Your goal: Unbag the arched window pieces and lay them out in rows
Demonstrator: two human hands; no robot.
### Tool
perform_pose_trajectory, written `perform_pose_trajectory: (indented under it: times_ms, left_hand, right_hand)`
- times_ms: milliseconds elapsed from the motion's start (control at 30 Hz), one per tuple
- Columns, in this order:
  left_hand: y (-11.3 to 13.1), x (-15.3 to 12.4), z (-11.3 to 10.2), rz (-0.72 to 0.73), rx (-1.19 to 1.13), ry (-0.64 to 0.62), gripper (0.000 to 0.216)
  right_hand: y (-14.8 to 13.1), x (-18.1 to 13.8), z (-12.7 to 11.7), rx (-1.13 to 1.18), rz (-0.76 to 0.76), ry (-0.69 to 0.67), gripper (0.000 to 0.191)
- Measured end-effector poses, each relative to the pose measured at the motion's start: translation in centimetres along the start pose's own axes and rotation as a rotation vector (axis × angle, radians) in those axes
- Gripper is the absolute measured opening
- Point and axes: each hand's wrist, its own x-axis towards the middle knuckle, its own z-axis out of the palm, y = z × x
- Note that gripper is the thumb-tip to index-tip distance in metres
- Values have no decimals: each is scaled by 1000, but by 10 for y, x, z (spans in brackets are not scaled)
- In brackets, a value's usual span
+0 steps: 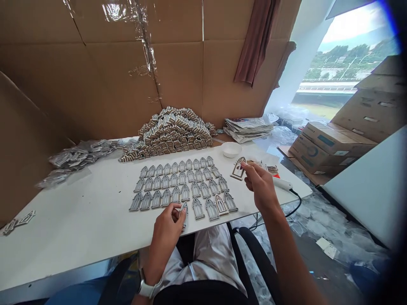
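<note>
My right hand [261,186] pinches a small arched window-shaped piece [237,170] with a brown pattern, held up over the right part of the white table. Near the front edge my left hand [168,226] has thumb and fingers closed on a grey arched window piece [185,217], partly hidden by the fingers. Ahead of both hands, rows of similar grey arched pieces [174,180] lie flat. One brown-patterned arched piece [220,204] lies among the grey ones in the front row.
A large heap of stacked pieces [178,129] stands against the cardboard wall [104,80]. Bagged pieces [82,156] lie left of it. To the right are a white bowl [231,149], folded newspapers [248,128], a white corded tool [282,183] and cardboard boxes [330,146].
</note>
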Motion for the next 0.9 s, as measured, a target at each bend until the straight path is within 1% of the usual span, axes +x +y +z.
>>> perform_pose_trajectory:
  times_ms: [100,233,367,433,500,533,600,667,733,800,867,900]
  left_hand:
    - [5,2,1,23,136,54,26]
    - [14,3,-2,9,277,35,25]
    - [18,3,-2,-5,337,49,28]
    - [22,-2,-2,0,339,62,27]
    - [32,-16,-3,63,271,83,28]
    - [38,-25,-4,126,202,94,28]
    - [54,-46,-3,298,16,125,32]
    - [69,-67,1,461,-153,190,37]
    - [80,-81,9,556,-245,296,32]
    - [84,-90,18,578,-284,392,26]
    - [81,-94,25,551,-333,437,24]
    - [78,-95,25,524,-362,446,23]
  right_hand:
    - [-5,-3,-3,-43,-39,1,38]
    - [-10,-8,-3,-131,-76,-24,39]
    - [-19,-19,0,-254,-125,-100,39]
    - [-24,-28,4,-317,-132,-165,41]
    - [-28,-37,11,-346,-110,-260,44]
    - [-30,-42,15,-351,-92,-314,44]
    - [-32,-54,26,-370,-55,-402,44]
    - [-34,-67,39,-445,-35,-430,41]
    - [-36,-82,52,-584,-44,-409,37]
    - [-38,-95,62,-741,-77,-388,32]
    - [-40,-102,66,-850,-124,-399,31]
    - [-41,-102,65,-878,-145,-433,34]
